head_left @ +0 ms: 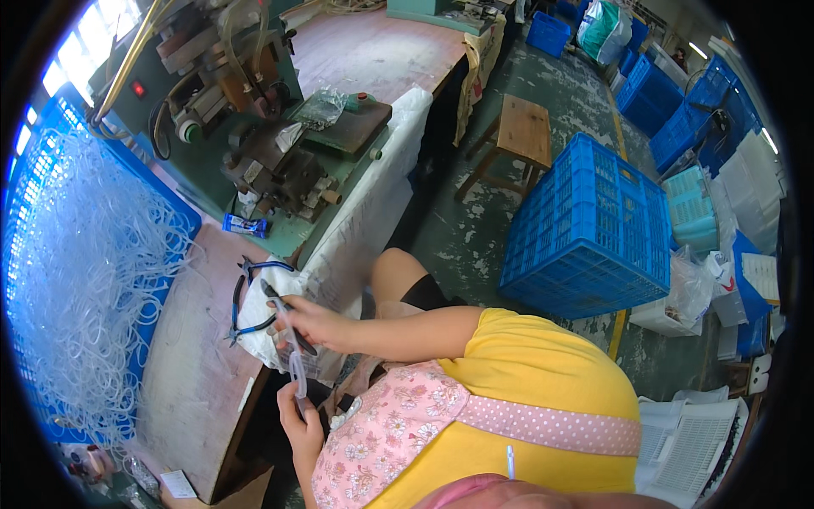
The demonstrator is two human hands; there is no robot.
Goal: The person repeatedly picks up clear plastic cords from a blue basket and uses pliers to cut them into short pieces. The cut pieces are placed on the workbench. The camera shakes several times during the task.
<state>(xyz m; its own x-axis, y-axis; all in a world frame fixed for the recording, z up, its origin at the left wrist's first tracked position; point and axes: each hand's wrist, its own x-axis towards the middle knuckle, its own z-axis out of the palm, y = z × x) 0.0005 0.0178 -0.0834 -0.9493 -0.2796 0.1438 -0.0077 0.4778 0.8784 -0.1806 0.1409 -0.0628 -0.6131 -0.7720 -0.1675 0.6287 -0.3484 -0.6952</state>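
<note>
My right hand [318, 324] is closed around a slim black hand tool [271, 293]; its exact kind is hard to make out. A translucent plastic strip or tube [297, 371] hangs from the fingers of that hand. Below it, my left hand [301, 422] pinches the lower end of this plastic piece. Both hands are in front of the pink floral apron, by the table's edge. Beside my right hand, on white cloth [263, 343], lie blue-handled pliers [236, 305], and a second blue-handled tool [270, 265] lies just above them.
A blue basket [182, 199] heaped with clear plastic loops [85, 280] stands on the left. Ahead is a green machine [288, 170] with a small blue packet [244, 225] at its base. A wooden stool [517, 131] and large blue crate [585, 229] stand on the floor to the right.
</note>
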